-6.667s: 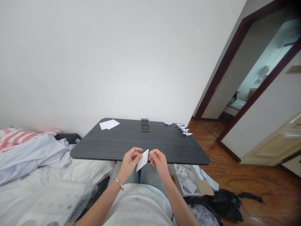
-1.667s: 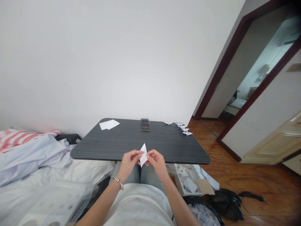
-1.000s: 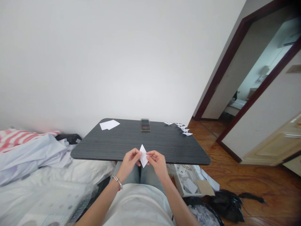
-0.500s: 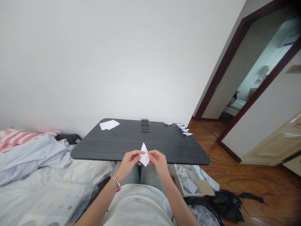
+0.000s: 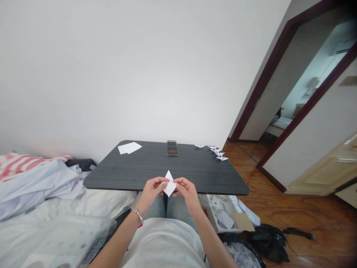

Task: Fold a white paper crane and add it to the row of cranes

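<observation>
Hands meet at the near edge of the table. Left hand (image 5: 152, 191) and right hand (image 5: 186, 190) each pinch one side of a small folded white paper (image 5: 169, 183), fingers curled, thumbs on top. Paper is kite-shaped, point up, held above the lap just in front of the dark wood-grain table (image 5: 145, 169). Silver bracelet (image 5: 135, 212) on left wrist. Far side of table: phone (image 5: 172, 147) at centre, flat white sheets (image 5: 129, 147) at far left corner, row of small folded paper pieces (image 5: 216, 152) at far right. Cardboard box (image 5: 226, 214) of paper scraps on the floor right of the knees. Rumpled bedding (image 5: 41, 182) to the left.
</observation>
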Action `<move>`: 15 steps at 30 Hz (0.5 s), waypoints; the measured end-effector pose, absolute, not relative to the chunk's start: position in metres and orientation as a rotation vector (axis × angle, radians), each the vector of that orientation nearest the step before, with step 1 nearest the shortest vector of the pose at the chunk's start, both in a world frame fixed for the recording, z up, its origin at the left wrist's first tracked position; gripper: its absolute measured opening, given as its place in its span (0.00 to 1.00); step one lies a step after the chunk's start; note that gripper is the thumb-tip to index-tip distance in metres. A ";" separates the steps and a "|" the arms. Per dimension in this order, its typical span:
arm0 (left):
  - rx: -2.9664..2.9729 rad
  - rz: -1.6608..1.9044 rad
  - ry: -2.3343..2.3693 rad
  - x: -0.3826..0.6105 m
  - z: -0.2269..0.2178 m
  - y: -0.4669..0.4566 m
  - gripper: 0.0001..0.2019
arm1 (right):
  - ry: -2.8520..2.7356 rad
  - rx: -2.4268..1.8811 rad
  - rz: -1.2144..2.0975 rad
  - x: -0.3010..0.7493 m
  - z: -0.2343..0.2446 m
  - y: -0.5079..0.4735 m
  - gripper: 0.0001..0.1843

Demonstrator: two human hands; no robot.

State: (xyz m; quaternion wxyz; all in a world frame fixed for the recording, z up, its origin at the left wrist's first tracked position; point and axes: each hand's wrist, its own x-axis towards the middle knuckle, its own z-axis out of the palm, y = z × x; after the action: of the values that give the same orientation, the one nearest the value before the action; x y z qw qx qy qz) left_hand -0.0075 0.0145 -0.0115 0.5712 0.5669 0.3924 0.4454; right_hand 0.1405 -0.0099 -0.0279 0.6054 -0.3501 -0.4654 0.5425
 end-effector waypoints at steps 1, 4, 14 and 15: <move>1.323 1.050 0.921 -0.008 -0.011 0.015 0.11 | -1.098 -0.793 1.265 0.141 -0.028 -0.010 0.07; 1.315 1.064 0.908 -0.008 -0.012 0.015 0.11 | -1.149 -0.746 1.291 0.143 -0.029 -0.009 0.09; 1.308 1.045 0.925 -0.007 -0.010 0.014 0.11 | -1.171 -0.709 1.281 0.142 -0.031 -0.008 0.09; 1.305 1.045 0.927 -0.007 -0.009 0.014 0.11 | -1.171 -0.710 1.282 0.142 -0.031 -0.008 0.09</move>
State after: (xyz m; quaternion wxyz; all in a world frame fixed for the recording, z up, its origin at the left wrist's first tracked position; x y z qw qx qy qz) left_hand -0.0074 0.0140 -0.0093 0.5768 0.5576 0.3962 0.4465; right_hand 0.1420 -0.0078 -0.0311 0.5913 -0.3053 -0.5034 0.5512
